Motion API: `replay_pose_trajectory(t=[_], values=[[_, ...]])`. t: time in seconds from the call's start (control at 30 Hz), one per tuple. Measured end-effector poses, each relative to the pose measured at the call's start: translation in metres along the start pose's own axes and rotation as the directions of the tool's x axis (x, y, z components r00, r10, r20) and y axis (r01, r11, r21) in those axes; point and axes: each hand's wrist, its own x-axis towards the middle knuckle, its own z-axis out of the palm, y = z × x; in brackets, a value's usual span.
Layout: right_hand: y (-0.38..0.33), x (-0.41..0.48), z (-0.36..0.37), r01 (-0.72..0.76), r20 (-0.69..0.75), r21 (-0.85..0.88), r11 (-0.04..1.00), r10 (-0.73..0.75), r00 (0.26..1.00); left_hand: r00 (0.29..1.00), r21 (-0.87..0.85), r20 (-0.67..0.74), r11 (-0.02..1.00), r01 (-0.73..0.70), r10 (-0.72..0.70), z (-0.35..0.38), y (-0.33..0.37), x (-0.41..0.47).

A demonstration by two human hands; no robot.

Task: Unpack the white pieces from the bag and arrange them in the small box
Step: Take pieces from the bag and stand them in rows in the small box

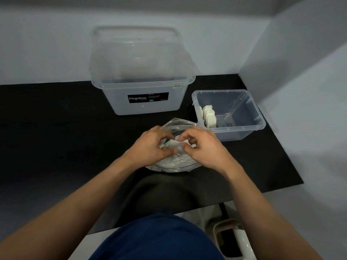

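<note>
Left hand (151, 146) and right hand (203, 147) pinch a white piece (174, 144) above the bag (169, 165), before the "Megabox" tub (116, 96).

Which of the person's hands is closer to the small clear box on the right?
Right. The right hand is just short of the near wall of the small box; the left hand lies farther away, on the right hand's other side.
</note>
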Motion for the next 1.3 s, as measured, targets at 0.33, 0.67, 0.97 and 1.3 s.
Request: replay_pose_trajectory(t=[0.33,0.67,0.97,1.3], values=[[0.003,-0.014,-0.008,-0.174,0.092,0.492,0.853,0.148,0.985,0.992,-0.215,-0.082,0.974,0.077,-0.097,0.006,0.001,0.000],[-0.001,-0.018,-0.011,-0.135,-0.153,0.174,0.975,0.162,0.975,0.981,-0.354,-0.033,0.920,0.166,-0.189,0.003,0.005,-0.006],[-0.023,-0.015,-0.038,-0.051,-0.064,-0.210,0.976,0.038,0.997,0.987,-0.385,0.025,0.910,0.155,-0.157,-0.003,0.007,-0.004],[-0.023,-0.016,-0.071,-0.121,-0.225,-0.067,0.990,0.103,0.969,0.949,-0.511,-0.102,0.835,0.206,-0.297,0.005,0.005,0.002]])
